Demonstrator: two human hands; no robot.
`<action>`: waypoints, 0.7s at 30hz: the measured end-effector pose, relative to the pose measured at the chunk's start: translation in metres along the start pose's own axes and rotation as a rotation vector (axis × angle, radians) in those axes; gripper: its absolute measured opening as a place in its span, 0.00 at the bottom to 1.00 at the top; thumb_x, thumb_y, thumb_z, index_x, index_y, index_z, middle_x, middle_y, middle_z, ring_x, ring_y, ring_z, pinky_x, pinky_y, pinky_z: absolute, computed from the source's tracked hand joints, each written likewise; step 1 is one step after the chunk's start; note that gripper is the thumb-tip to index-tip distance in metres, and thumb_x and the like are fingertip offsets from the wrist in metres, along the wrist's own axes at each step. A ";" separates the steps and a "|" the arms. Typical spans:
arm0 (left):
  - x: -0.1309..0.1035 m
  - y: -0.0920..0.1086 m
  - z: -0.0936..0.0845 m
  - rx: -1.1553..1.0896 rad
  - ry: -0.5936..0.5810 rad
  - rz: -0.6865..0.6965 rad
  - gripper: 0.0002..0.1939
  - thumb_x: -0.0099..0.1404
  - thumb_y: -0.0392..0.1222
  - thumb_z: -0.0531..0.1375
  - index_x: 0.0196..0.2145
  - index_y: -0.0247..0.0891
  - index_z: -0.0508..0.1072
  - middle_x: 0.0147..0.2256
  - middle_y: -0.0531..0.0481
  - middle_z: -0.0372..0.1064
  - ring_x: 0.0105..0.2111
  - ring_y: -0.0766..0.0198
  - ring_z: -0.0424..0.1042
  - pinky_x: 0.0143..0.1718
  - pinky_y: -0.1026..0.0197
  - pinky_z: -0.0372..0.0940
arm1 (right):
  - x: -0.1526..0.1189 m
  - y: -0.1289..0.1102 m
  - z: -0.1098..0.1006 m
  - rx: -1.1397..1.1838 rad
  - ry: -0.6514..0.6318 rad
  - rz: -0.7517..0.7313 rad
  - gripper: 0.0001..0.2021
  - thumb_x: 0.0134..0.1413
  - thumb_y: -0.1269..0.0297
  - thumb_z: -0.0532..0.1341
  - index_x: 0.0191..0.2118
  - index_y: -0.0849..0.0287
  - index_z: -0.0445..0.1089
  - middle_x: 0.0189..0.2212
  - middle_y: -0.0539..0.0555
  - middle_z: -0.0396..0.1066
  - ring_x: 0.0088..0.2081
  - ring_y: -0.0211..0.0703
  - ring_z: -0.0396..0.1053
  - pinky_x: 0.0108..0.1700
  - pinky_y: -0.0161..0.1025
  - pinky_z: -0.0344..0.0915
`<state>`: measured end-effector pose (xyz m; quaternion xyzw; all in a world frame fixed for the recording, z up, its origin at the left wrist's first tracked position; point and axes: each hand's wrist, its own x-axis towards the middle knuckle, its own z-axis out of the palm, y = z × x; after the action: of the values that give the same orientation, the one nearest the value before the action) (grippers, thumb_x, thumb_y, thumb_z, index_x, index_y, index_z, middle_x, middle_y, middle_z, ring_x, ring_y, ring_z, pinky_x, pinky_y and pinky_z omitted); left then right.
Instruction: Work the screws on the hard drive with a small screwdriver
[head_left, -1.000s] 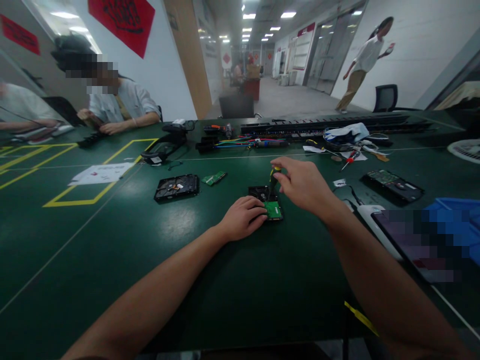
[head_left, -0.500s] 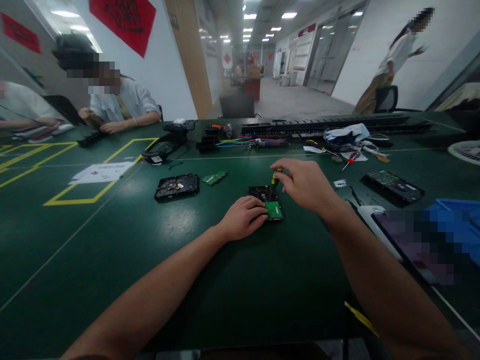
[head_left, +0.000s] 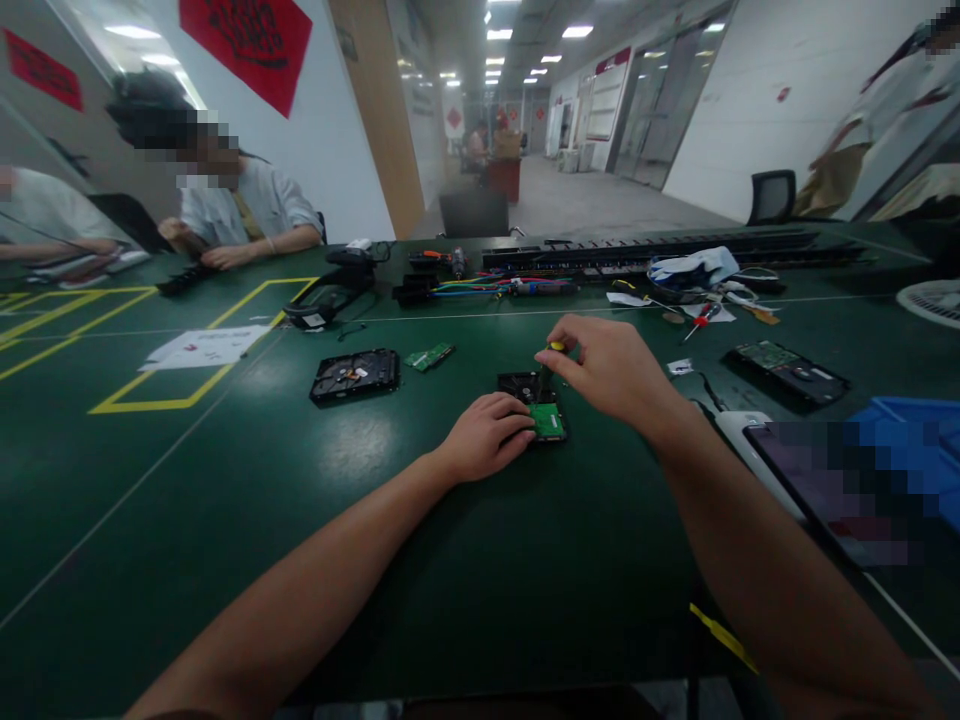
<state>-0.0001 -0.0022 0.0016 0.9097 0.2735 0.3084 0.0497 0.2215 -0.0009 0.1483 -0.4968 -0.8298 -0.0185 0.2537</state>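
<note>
Steadying the hard drive [head_left: 517, 384] called for light, even pressure: the left hand [head_left: 482, 437] lay across its left side, fingers close together, any thumb grip hidden. The right hand [head_left: 615, 370] pinched the yellow-topped screwdriver [head_left: 556, 346] between thumb and fingers, nearly upright. A straight shaft seemed wise, as tilting risked scraping the green circuit board [head_left: 548, 421]. The drive lay on the green table [head_left: 450, 590]; the tip's contact was too small to tell.

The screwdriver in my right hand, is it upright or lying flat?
Roughly upright: the screwdriver's yellow top shows at the right hand's fingers, its dark lower part pointing down at the drive.
</note>
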 end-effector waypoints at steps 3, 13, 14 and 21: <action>0.000 0.000 -0.001 -0.005 0.002 -0.003 0.14 0.78 0.48 0.57 0.51 0.41 0.79 0.51 0.42 0.76 0.54 0.52 0.73 0.57 0.44 0.68 | 0.000 0.000 -0.001 -0.006 -0.007 0.001 0.08 0.66 0.57 0.64 0.42 0.55 0.77 0.39 0.56 0.81 0.41 0.50 0.76 0.45 0.45 0.65; 0.001 0.001 0.000 -0.002 0.001 -0.001 0.14 0.78 0.47 0.57 0.51 0.41 0.79 0.51 0.43 0.76 0.54 0.53 0.73 0.58 0.45 0.68 | 0.000 -0.001 0.001 0.048 -0.038 -0.010 0.18 0.65 0.70 0.60 0.58 0.60 0.75 0.55 0.61 0.79 0.55 0.57 0.76 0.59 0.52 0.68; 0.000 0.001 0.000 -0.002 0.001 0.000 0.14 0.78 0.47 0.57 0.51 0.41 0.79 0.51 0.42 0.76 0.54 0.53 0.73 0.58 0.45 0.68 | 0.000 -0.001 0.002 0.039 -0.031 0.001 0.18 0.65 0.69 0.60 0.58 0.60 0.74 0.55 0.62 0.79 0.55 0.57 0.76 0.59 0.52 0.69; 0.000 0.000 0.001 -0.005 0.013 0.010 0.13 0.77 0.47 0.58 0.51 0.41 0.80 0.51 0.42 0.76 0.54 0.53 0.74 0.58 0.45 0.68 | 0.000 -0.001 0.006 -0.005 0.013 0.025 0.16 0.70 0.55 0.60 0.54 0.56 0.78 0.50 0.61 0.80 0.50 0.55 0.76 0.53 0.50 0.68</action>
<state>0.0007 -0.0017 0.0005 0.9090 0.2684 0.3152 0.0487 0.2180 -0.0001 0.1430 -0.5079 -0.8217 -0.0207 0.2578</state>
